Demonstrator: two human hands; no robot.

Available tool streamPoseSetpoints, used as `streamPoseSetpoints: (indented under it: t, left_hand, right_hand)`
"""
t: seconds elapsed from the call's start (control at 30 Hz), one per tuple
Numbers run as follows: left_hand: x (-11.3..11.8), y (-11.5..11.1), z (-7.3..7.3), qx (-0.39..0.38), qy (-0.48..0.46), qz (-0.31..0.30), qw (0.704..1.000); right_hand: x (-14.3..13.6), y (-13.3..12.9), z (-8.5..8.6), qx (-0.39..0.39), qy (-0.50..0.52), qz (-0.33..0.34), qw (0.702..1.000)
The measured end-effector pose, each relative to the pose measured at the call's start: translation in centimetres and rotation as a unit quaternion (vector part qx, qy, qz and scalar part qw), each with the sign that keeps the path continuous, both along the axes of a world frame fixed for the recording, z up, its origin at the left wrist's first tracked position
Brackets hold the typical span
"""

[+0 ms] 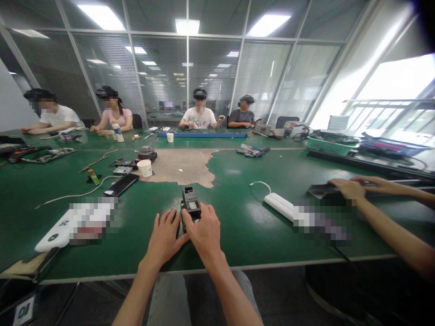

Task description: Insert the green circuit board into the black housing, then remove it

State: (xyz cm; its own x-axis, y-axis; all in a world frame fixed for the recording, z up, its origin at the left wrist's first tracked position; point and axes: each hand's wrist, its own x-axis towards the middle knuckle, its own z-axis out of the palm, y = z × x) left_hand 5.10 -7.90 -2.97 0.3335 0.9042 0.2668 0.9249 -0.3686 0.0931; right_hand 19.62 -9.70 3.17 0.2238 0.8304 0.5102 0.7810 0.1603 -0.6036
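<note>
Near the front edge of the green table, a small black device with a pale panel on its face stands between my hands. My right hand grips its lower right side, thumb across the near end. Beside its left side, my left hand rests with fingers spread, the fingertips near the device and the thumb reaching toward the right hand. Part of the device's lower end is hidden by my right hand.
A phone and paper cup lie beyond my left hand, near a brown mat. A white power strip is at right. Another person's hands hold a dark metal part. Several people sit opposite.
</note>
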Motion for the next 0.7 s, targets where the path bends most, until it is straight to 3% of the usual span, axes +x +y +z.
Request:
streamPoseSetpoints:
  t: [0.23, 0.53, 0.7]
  left_hand:
    - [0.1, 0.1, 0.0, 0.01, -0.017, 0.004, 1.0]
    - [0.1, -0.1, 0.3, 0.006, -0.022, 0.005, 1.0]
    - [0.2, -0.1, 0.5, 0.002, -0.02, 0.006, 1.0]
  right_hand:
    - [2.0, 0.3, 0.0, 0.01, -0.003, -0.02, 1.0]
    - [5.3, 0.5, -2.5, -0.019, -0.029, -0.063, 0.997]
    - [5.8, 0.5, -3.3, -0.048, -0.04, -0.057, 0.996]
